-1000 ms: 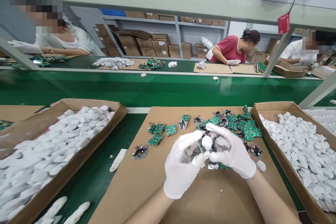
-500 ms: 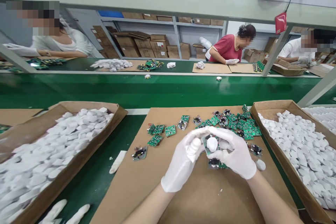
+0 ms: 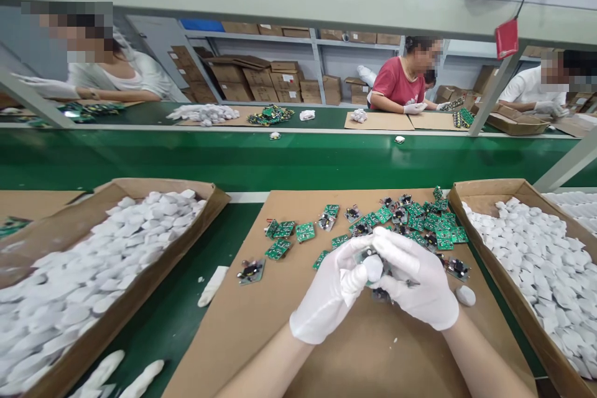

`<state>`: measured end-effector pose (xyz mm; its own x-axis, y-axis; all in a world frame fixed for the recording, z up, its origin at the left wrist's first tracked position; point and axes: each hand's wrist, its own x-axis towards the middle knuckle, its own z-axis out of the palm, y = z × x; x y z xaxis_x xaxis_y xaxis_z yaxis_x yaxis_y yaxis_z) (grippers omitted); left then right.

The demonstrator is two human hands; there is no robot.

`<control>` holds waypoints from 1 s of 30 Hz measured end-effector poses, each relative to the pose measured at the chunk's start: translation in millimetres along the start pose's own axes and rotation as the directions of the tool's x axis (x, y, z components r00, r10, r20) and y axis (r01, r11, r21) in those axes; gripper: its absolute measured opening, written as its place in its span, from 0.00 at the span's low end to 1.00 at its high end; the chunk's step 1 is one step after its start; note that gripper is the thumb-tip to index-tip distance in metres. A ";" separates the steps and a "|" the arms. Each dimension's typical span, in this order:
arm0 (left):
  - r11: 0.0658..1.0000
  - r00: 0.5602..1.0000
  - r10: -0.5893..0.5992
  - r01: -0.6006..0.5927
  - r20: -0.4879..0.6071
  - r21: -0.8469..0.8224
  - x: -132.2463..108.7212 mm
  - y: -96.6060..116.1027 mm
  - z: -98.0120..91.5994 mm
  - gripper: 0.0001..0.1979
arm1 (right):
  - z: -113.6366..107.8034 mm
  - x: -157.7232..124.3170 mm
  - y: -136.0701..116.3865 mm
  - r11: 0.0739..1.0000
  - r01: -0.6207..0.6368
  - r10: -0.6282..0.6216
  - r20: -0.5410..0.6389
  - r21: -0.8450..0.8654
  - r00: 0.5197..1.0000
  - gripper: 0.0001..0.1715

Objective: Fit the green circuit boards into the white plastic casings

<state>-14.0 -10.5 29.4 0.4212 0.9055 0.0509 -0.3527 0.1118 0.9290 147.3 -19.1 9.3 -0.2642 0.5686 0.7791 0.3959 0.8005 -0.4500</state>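
Both my hands wear white gloves and meet over the cardboard sheet. My left hand (image 3: 326,295) is closed on a small circuit board, its thumb by a round white piece (image 3: 374,268) that lies against the board. The fingers of my right hand (image 3: 420,280) curl around the same board from the other side. Most of that board is hidden by the gloves. Below the hands another board (image 3: 381,294) shows in part. Green circuit boards (image 3: 431,222) with black parts are heaped just beyond, and a loose white piece (image 3: 465,296) rests right of my right wrist.
Cardboard trays of white pieces flank the sheet, left tray (image 3: 140,286) and right tray (image 3: 498,249). A green conveyor (image 3: 317,161) runs behind, with small white-topped items on it. Several co-workers sit beyond it. White finger covers (image 3: 213,286) lie at left.
My hands have closed in around the board, which is tilted and more covered. My left thumb has moved up to the white piece. Items on the conveyor have shifted right.
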 end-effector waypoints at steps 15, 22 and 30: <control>0.999 0.999 -0.046 0.046 -0.022 -0.025 0.1 -4.4 -8.4 0.22 | 5.3 -6.1 0.9 0.949 0.141 -0.120 0.091 -0.281 0.989 0.38; 1.000 1.000 -0.019 0.019 -0.007 0.023 0.8 2.8 -4.8 0.21 | -6.3 4.8 -12.5 0.998 -0.029 0.024 0.111 0.049 0.994 0.27; 0.993 0.993 -0.114 0.114 -0.007 0.022 2.2 -4.4 0.7 0.24 | 1.5 10.3 -20.9 0.860 -0.409 0.435 -0.020 0.305 0.900 0.19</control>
<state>-10.9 -9.3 25.7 0.4526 0.8898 -0.0580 -0.2842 0.2056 0.9365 135.0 -29.6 26.0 -0.0480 0.8564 0.5140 0.1807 0.5135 -0.8388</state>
